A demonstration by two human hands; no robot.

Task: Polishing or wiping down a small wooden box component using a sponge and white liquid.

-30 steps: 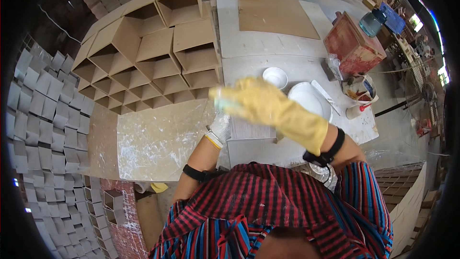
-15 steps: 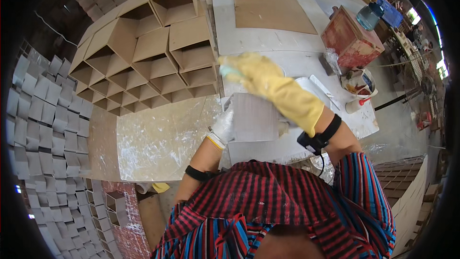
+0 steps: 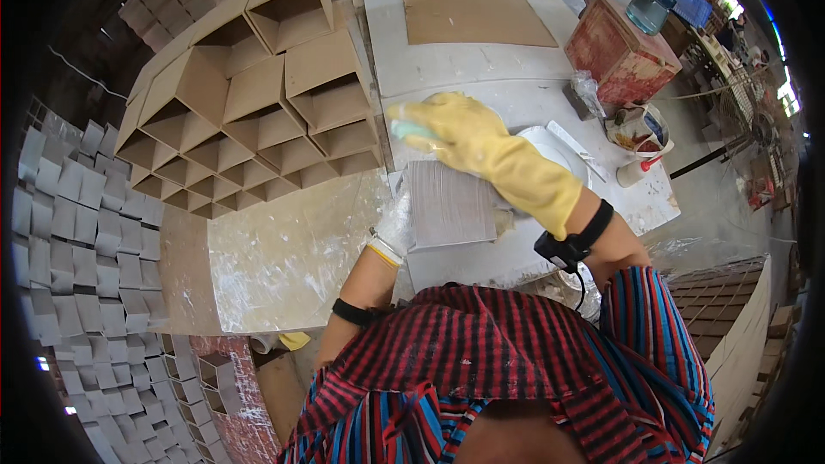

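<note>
My left hand, in a white knit glove with a yellow-edged cuff, grips the left side of a grey-coated box. Its fingertips are hidden by the box. Brushed streaks mark the box's upward face. Over the far left corner of the box, my right hand wears a long yellow rubber glove. Its fingers close round a pale green thing, perhaps a sponge, mostly covered by the glove. Behind the right forearm, a white round dish has a flat white-smeared tool lying across its rim.
Bare brown board boxes are stacked at the left of the table. Grey coated boxes fill the far left. A red-stained wooden box bears a blue water jug. A white bottle with a red nozzle stands at the right edge.
The view has shifted a little. My right hand remains near the box's far edge, its fingers turned so more of the green thing shows. The box has tilted slightly in my left hand.
</note>
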